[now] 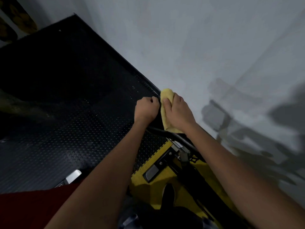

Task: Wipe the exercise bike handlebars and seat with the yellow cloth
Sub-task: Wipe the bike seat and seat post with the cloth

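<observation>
My right hand [177, 111] grips the folded yellow cloth [165, 98] and presses it around the black handlebar of the exercise bike. My left hand [146, 109] is closed in a fist around the handlebar just to the left of the cloth. A bare stretch of the black handlebar tube [175, 136] curves down and right below the cloth toward the bike's stem [177, 146]. The black seat [175, 214] lies at the bottom, mostly dark and hard to make out.
A grey wall [214, 47] stands close behind the handlebars, with the bike's shadow on it. Black studded floor mats [66, 113] cover the left side. Yellow mat [158, 179] lies under the bike frame. Red clothing [33, 209] shows at the lower left.
</observation>
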`<state>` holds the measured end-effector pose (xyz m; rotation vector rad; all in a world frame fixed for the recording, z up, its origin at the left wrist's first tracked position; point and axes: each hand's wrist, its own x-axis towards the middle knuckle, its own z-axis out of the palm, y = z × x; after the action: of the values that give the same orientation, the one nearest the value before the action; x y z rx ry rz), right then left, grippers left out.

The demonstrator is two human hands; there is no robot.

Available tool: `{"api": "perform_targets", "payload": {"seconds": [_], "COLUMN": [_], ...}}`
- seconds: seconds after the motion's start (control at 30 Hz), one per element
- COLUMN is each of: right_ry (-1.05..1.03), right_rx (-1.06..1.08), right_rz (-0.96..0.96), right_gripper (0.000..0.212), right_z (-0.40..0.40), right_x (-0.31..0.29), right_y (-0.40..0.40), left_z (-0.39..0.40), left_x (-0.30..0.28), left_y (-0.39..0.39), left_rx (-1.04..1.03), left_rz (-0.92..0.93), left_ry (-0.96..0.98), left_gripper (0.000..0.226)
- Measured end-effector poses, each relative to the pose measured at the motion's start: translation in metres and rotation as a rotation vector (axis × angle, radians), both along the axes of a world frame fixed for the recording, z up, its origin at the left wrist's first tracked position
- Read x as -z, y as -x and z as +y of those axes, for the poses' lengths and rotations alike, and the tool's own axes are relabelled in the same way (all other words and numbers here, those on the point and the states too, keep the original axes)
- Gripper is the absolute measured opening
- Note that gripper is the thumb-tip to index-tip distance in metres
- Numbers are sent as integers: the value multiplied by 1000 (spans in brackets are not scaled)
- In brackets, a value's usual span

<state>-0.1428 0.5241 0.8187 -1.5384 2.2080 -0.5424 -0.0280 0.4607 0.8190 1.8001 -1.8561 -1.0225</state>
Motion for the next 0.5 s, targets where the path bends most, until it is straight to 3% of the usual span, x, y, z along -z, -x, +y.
{"api": "perform_targets", "payload": {"seconds": [0.2,0.37,0.5], "right_ry": [-94,-12,9], "right_rx": [-144,-58,23], "right_rz": [163,140,-4], "right_gripper": [80,63,51], "right_z": [67,25,-18], "right_x": [-2,-3,-1], "right_y": [3,-3,-3], "left_z": [1,-3,-7], "left_x": [2,3,5], "left_y": [-1,-1,-2], "left_rx": [11,10,7], "left_rz": [10,31,17], "left_ry": [31,35,38], "left_gripper": [46,46,45]}}
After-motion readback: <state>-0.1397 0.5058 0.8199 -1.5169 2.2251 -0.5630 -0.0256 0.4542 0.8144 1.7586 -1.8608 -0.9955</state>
